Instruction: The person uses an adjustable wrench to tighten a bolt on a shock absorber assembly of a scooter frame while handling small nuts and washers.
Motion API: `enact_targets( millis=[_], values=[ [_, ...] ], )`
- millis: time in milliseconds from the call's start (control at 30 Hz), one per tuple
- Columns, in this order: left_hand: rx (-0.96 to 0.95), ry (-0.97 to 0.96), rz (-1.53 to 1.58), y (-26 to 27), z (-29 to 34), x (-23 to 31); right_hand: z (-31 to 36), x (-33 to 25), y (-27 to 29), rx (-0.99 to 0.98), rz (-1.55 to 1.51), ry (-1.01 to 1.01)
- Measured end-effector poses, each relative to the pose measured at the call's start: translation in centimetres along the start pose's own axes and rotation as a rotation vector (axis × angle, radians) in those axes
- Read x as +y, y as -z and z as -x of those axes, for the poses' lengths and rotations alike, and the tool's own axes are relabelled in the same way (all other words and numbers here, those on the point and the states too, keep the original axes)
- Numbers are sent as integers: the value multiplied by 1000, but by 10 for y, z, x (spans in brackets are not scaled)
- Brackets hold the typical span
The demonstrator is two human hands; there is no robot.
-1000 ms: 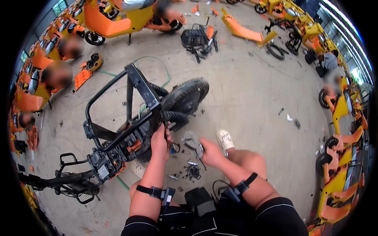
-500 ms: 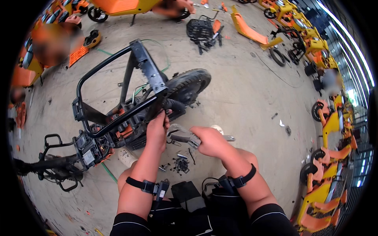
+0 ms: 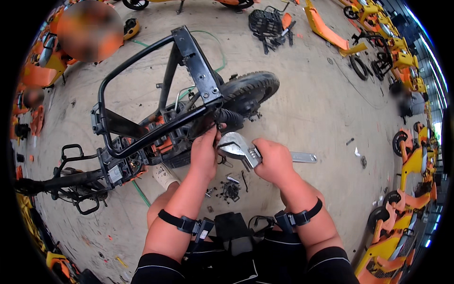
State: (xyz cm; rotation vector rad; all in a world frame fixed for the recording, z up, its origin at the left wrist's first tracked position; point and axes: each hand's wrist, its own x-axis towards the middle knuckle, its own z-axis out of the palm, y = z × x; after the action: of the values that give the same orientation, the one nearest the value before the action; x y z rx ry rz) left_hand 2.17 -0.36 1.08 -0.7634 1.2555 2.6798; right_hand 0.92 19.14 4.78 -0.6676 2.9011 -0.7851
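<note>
Silver wrench (image 3: 240, 142) runs through the clenched right grip (image 3: 273, 161), head jutting toward the left grip (image 3: 204, 152), whose hold is unclear

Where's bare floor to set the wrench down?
Bare floor lies between the black wheel and wrench handle, and between the right forearm and yellow scooters. Crowded: between the forearms, where small parts lie loose.

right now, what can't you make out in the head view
Head view:
What, if anything, the left hand holds: hidden by the hand itself.
Adjustable wrench, mid-handle: hidden by the right hand.
Loose small parts: too small to identify.
Scooter wheel at the top: cut off by the upper edge.
</note>
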Motion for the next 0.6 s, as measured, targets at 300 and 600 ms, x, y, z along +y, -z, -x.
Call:
enact_targets(
  millis=[300, 600],
  values=[
    [-15, -56, 80, -1, -3, -4, -13, -5, -6, -26, -2, -57],
    [41, 11, 211, -3, -1, -3, -15, -7, -9, 80, -53, 22]
  ],
)
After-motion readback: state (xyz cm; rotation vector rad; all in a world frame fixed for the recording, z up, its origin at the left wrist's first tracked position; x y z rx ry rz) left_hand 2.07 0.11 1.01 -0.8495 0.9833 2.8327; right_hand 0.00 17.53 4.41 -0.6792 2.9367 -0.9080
